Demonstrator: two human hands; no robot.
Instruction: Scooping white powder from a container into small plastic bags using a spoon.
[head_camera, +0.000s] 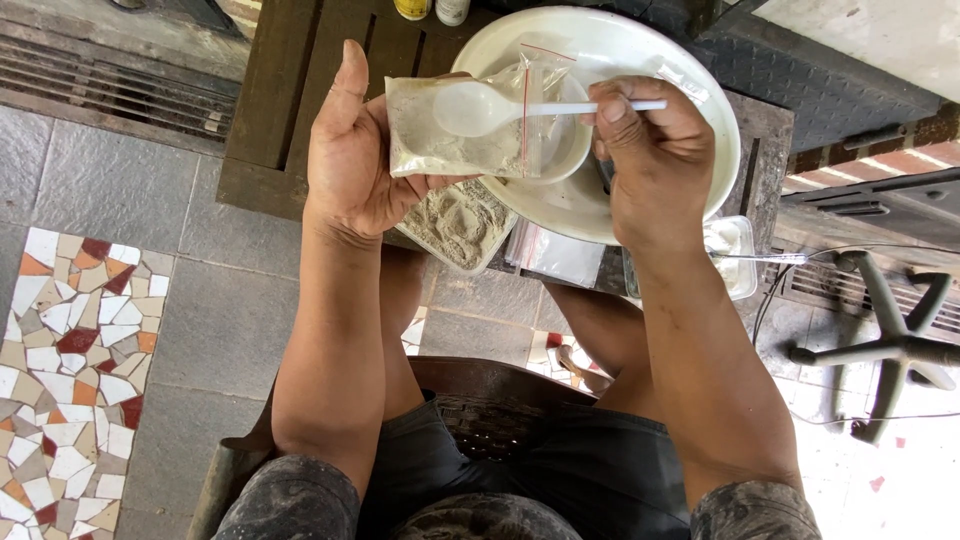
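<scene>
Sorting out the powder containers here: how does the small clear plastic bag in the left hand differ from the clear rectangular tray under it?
The small clear plastic bag is soft, held up in the left hand, with a white plastic spoon inside; the clear rectangular tray is rigid, open-topped and rests on the dark wooden table. Both hold pale grey-beige powder.

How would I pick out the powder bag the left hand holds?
Find the big white basin on the dark wooden table. Before its left rim, the left hand holds up the bag: clear plastic, grey powder, a white spoon pushed inside. The tray below lies open.
</scene>
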